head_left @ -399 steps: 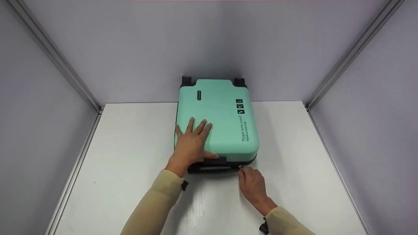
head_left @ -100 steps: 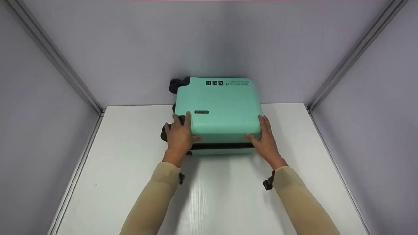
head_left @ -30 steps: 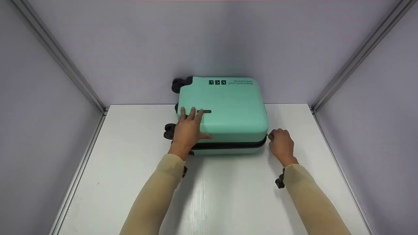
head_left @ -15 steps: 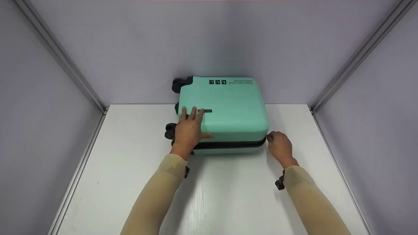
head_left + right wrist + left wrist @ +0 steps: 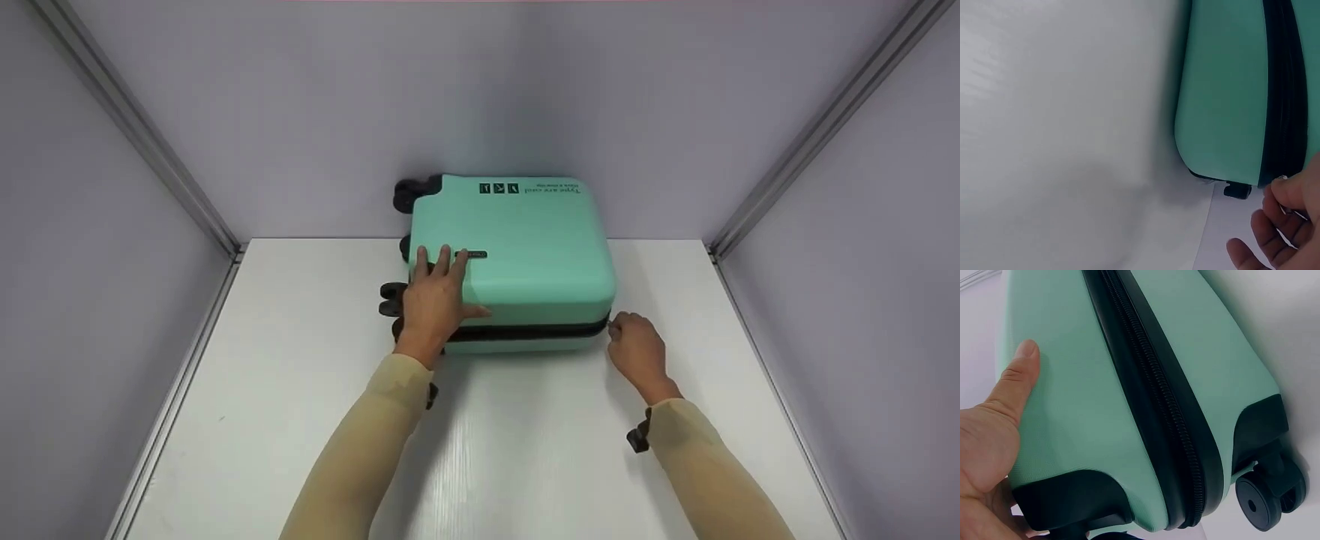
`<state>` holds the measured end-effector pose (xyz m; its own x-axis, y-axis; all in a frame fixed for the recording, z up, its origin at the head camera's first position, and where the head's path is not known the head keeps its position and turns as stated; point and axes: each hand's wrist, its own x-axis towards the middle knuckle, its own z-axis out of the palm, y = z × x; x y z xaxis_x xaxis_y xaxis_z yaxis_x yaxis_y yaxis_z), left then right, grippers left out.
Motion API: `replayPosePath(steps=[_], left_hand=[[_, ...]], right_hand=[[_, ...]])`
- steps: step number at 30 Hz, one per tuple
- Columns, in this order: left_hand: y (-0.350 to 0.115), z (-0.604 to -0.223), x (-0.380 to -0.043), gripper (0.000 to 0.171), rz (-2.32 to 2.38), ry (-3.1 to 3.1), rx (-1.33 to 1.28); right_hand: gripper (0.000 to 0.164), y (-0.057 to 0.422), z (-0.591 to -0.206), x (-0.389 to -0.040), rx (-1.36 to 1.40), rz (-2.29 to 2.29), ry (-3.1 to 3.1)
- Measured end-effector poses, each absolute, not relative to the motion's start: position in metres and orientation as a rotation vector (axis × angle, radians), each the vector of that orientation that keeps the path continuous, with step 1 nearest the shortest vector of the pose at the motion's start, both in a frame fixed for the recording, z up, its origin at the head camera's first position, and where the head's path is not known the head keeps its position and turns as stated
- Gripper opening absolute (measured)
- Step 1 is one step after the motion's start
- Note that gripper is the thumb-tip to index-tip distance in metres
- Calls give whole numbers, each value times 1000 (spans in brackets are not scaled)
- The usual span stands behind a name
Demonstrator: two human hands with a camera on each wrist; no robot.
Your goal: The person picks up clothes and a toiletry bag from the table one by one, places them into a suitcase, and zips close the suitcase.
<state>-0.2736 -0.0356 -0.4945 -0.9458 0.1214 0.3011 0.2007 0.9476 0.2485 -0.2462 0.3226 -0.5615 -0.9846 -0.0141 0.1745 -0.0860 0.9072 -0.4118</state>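
A mint-green hard-shell suitcase (image 5: 525,232) lies flat against the back wall, wheels to the left and printed lettering at the far edge. A black zipper band (image 5: 1157,394) runs along its near side, its teeth meshed where the left wrist view shows them. My left hand (image 5: 433,304) rests on the near left corner, fingers spread over the top and thumb along the near side. At the near right corner my right hand (image 5: 637,349) pinches a small metal zipper pull (image 5: 1282,178) between thumb and index finger. The fingers partly hide the pull.
Black wheels (image 5: 1261,498) jut out from the suitcase's left end. A small black fitting (image 5: 1237,190) sticks out at its right end. The white tabletop (image 5: 510,450) is enclosed by grey panels (image 5: 337,112) at the back and both sides.
Since the oldest frame the suitcase has been turned, its wheels now pointing left. My right hand went from its right end to the zipper pull, lately shifting slightly toward me. My left hand stays nearly still.
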Motion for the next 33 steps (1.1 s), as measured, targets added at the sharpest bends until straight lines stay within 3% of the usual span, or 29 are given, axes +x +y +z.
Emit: replayPosePath(steps=[24, 33], left_hand=[[-32, -494, -272, 118, -373, -2894, -242], [-30, -493, -271, 118, -333, -2924, -239]], right_hand=[[16, 279, -583, -217, -35, 792, -2673], [13, 254, -586, -209, 149, 741, -2597]])
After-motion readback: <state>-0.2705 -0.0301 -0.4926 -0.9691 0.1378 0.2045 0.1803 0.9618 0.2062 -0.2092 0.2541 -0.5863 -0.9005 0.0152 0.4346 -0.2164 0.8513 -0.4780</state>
